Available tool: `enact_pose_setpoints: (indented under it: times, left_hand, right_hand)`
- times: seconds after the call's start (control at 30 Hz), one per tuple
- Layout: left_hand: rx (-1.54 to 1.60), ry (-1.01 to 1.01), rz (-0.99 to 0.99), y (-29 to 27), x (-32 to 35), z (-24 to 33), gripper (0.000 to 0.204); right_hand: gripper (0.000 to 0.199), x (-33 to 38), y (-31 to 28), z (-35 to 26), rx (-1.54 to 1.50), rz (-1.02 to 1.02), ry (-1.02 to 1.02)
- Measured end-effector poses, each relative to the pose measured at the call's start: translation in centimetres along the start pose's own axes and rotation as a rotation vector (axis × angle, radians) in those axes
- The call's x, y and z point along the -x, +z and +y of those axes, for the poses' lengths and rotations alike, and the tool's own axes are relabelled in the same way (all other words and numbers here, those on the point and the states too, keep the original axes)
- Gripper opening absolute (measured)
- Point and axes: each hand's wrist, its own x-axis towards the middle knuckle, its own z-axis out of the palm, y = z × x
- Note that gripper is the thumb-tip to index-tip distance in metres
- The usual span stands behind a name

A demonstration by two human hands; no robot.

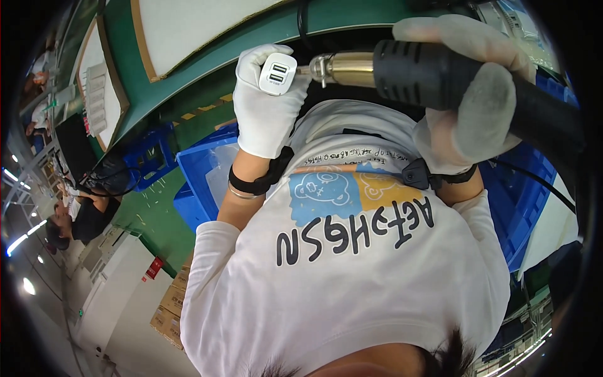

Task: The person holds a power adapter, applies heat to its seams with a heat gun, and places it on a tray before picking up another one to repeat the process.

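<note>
My left hand, in a white glove, is closed around a small white charger plug with two USB slots facing up. In my gloved right hand lies a thick black handheld tool with a brass-coloured nose, held nearly level. Its thin metal tip points left and reaches the charger's right side; whether it touches the plug or goes into it I cannot tell. The tool's black rear end runs off to the right. Fingers of the left hand behind the charger are partly hidden.
A green workbench with a brown-edged white board lies ahead. Blue crates stand beside my lap, left and right. A blue stool and a seated co-worker are at left. Cardboard boxes are stacked lower left.
</note>
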Motion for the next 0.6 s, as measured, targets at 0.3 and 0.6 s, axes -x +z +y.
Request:
enact_pose_setpoints:
  times: [0.3, 0.6]
  left_hand:
    - [0.183, 0.016, -0.020, 0.4, -0.1, 0.3, 0.046]
    - [0.138, 0.140, -0.018, 0.3, -0.1, 0.0, 0.048]
  right_hand:
    - [0.037, -0.4, -0.5, 0.1, -0.159, -0.242, -0.127]
    - [0.037, 0.3, -0.1, -0.5, -0.065, -0.132, -0.100]
